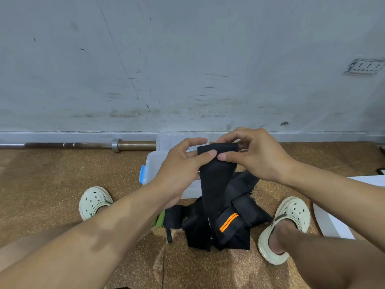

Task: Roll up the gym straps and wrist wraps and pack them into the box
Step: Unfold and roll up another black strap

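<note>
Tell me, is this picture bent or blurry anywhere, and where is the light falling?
Head view: the wide lens bows the wall base and barbell slightly; forearms loom large at the bottom. Light is soft and even, with pale shiny patches on the floor near the bottom. The black strap pinched by the left hand and right hand stays sharp; the clear box looks washed out.

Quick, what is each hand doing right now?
Left hand: pinching the top end of the black strap.
Right hand: pinching the same strap's top end.
</note>
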Demonstrator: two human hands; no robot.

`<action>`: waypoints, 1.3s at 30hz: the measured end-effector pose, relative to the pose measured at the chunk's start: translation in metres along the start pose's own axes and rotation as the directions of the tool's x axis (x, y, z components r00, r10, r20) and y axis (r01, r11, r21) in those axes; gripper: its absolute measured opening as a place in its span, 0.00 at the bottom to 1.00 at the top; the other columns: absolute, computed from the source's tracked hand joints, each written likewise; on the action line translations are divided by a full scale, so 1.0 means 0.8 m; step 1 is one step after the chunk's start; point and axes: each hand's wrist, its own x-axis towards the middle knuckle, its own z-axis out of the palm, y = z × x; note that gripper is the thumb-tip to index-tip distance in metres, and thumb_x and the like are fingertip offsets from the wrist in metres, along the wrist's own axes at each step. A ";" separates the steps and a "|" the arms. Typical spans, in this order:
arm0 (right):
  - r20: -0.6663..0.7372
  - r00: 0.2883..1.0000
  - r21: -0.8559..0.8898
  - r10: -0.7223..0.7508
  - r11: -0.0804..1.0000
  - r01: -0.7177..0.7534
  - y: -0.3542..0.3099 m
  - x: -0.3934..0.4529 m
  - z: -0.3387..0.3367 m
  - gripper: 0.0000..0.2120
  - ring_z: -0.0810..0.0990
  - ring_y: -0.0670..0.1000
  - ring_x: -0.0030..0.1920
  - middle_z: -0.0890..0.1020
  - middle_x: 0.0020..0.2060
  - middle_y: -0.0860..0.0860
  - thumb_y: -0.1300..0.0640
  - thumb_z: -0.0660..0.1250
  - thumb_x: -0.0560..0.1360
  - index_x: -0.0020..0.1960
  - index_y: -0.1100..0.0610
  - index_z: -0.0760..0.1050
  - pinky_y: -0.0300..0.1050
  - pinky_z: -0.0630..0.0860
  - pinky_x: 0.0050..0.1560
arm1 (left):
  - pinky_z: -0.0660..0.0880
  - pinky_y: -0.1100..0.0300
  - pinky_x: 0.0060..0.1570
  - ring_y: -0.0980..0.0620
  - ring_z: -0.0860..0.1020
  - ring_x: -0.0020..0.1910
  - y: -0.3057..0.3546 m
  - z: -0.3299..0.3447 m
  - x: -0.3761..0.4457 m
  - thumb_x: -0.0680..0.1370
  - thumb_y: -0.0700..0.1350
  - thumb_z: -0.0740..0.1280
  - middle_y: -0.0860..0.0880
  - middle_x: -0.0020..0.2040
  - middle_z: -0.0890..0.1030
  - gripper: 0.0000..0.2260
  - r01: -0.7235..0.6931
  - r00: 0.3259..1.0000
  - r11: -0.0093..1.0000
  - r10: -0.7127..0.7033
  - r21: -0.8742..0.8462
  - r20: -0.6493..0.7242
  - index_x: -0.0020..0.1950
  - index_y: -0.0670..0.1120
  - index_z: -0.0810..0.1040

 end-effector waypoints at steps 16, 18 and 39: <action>0.023 1.000 0.275 0.000 0.961 -0.006 0.004 -0.001 -0.004 0.14 0.85 0.58 0.54 0.87 0.51 0.55 0.61 0.80 0.65 0.50 0.54 0.86 0.50 0.82 0.58 | 0.81 0.49 0.59 0.45 0.86 0.54 0.007 -0.007 0.000 0.77 0.35 0.73 0.44 0.54 0.87 0.25 -0.012 0.999 0.999 0.013 -0.047 0.032 0.70 0.51 0.72; 0.046 0.998 0.343 0.053 0.937 -0.066 0.004 -0.002 -0.006 0.18 0.85 0.60 0.56 0.88 0.51 0.54 0.58 0.80 0.63 0.52 0.52 0.85 0.49 0.83 0.59 | 0.80 0.50 0.60 0.45 0.85 0.54 0.006 -0.009 0.001 0.75 0.31 0.73 0.45 0.54 0.87 0.28 -0.039 0.998 0.999 0.039 -0.007 0.039 0.70 0.52 0.72; 0.008 0.997 0.277 0.080 0.958 -0.079 0.002 -0.004 -0.002 0.14 0.86 0.56 0.53 0.88 0.49 0.57 0.64 0.82 0.64 0.46 0.53 0.86 0.45 0.83 0.56 | 0.81 0.48 0.58 0.44 0.85 0.55 0.001 -0.006 0.005 0.77 0.36 0.73 0.43 0.55 0.86 0.24 -0.028 0.999 0.999 0.029 -0.028 0.041 0.69 0.51 0.73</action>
